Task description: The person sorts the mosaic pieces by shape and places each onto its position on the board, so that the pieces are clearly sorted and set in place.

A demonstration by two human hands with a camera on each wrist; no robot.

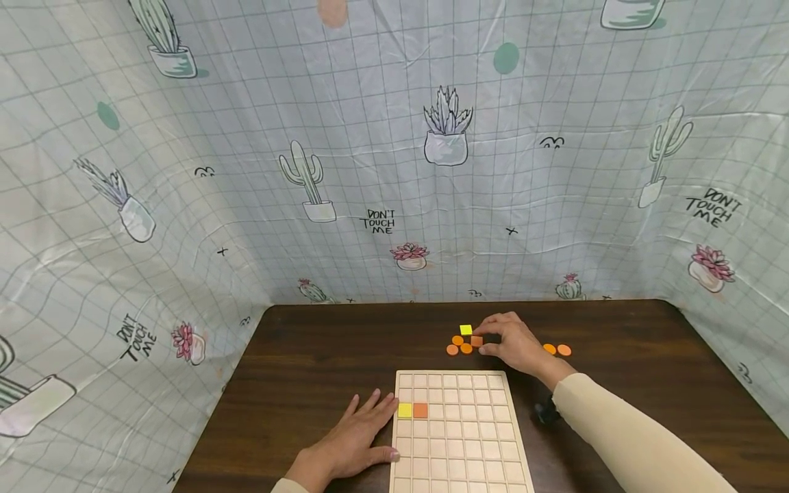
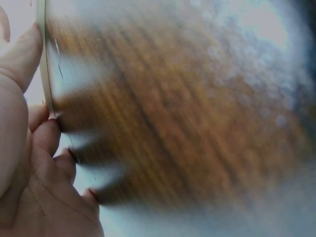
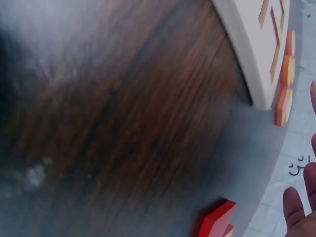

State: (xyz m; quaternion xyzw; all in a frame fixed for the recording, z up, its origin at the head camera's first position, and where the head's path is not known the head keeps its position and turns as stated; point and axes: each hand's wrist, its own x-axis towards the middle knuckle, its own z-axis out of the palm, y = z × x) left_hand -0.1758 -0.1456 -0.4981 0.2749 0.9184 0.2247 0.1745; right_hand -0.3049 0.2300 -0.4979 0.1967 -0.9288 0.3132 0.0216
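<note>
Dark brown, the table (image 1: 302,376) holds a pale board (image 1: 452,450) with rows of little boxes (image 1: 485,413). The left hand (image 1: 354,440) lies flat with fingers spread, thumb at the board's left edge, and the right hand (image 1: 513,340) is past its far end, thumb and fingertips by an orange square (image 1: 477,341) — I can't tell if they pinch it. A yellow square (image 1: 466,330) lies beside it, two more squares (image 1: 404,411) sit in the boxes — and little orange rounds (image 1: 466,348) lie near that hand.

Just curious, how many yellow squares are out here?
2: one yellow square sits in the gridded board, beside an orange square; another yellow square lies on the table near the right hand. That hand could hide more.
</note>
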